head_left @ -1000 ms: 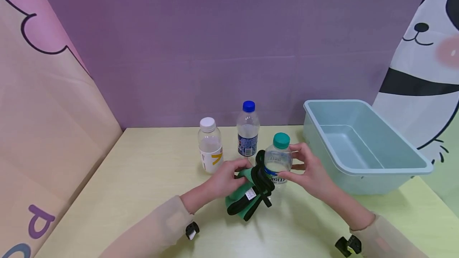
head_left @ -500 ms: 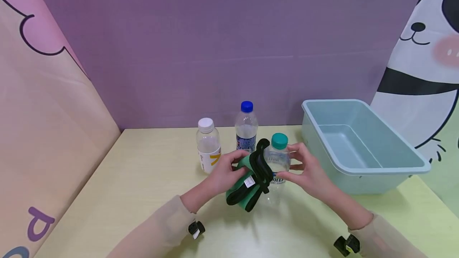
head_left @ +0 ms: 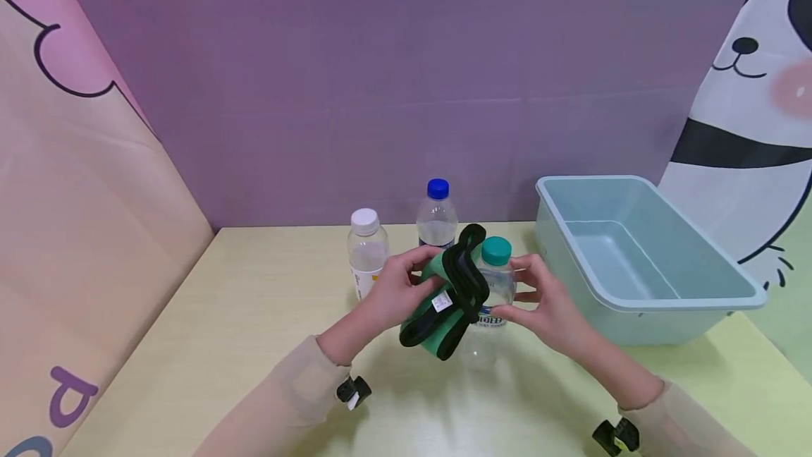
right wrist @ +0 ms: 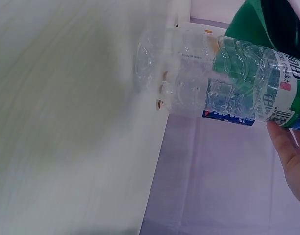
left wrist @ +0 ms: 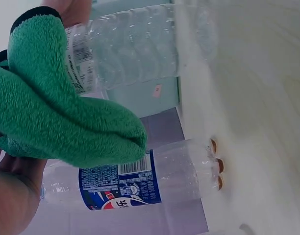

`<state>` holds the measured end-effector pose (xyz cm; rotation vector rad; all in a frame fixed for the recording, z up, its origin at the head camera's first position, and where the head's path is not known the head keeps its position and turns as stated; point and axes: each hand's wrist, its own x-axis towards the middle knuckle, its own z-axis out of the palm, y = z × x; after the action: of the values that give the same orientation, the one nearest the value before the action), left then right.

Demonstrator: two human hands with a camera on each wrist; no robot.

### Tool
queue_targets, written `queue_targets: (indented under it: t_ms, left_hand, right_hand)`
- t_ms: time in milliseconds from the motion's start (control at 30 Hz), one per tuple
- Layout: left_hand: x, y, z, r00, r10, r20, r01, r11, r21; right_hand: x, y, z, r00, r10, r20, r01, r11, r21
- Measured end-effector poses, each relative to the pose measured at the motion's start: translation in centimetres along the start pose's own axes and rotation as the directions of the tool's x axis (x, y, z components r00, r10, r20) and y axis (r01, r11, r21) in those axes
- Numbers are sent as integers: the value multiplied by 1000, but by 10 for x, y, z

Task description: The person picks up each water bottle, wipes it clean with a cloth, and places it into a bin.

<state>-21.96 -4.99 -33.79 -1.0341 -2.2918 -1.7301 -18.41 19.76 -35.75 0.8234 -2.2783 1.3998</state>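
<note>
My left hand [head_left: 402, 288] pinches a folded green towel [head_left: 455, 307] with black edging and a small white tag. The towel lies against the side of a clear plastic bottle [head_left: 497, 286] with a teal cap. With thumb and fingers, my right hand [head_left: 547, 305] grips that bottle around its label from the right; it is upright. In the left wrist view the towel's fuzzy green face [left wrist: 76, 122] hangs in front of the bottle's upper part. The right wrist view shows the bottle's ribbed lower body [right wrist: 238, 63], its base at or just above the table.
Behind the towel stand a blue-capped bottle [head_left: 438, 223], partly hidden, and a white-capped bottle [head_left: 368, 254]. A light blue plastic basin [head_left: 685, 304] sits at the table's right side. A purple backdrop [head_left: 336, 90] hangs behind the pale table [head_left: 254, 316].
My left hand has moved the towel upward along the bottle's side toward the cap, covering more of the blue-capped bottle. My right hand and its bottle have hardly moved.
</note>
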Motion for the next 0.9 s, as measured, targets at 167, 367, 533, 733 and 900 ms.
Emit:
queue_targets:
  t_ms: [167,367,533,733,900]
  left_hand:
    - [-4,-5,1,997,26,72,-29,999,34]
    - [-10,-19,5,988,-17,151,4,996,85]
    - [-18,-32,8,973,-53,222,24,991,133]
    - [-24,-46,14,956,-60,289,-2,977,211]
    - [-27,-49,15,959,-71,274,14,979,204]
  right_hand:
    - [0,-2,0,1000,2,-6,-2,1000,4]
    - [0,0,0,1000,12,-2,-12,1000,-3]
    - [0,-1,0,1000,10,6,-10,1000,-6]
    - [0,-1,0,1000,25,12,-25,999,-20]
    - [0,-1,1,1000,21,10,-21,1000,-19]
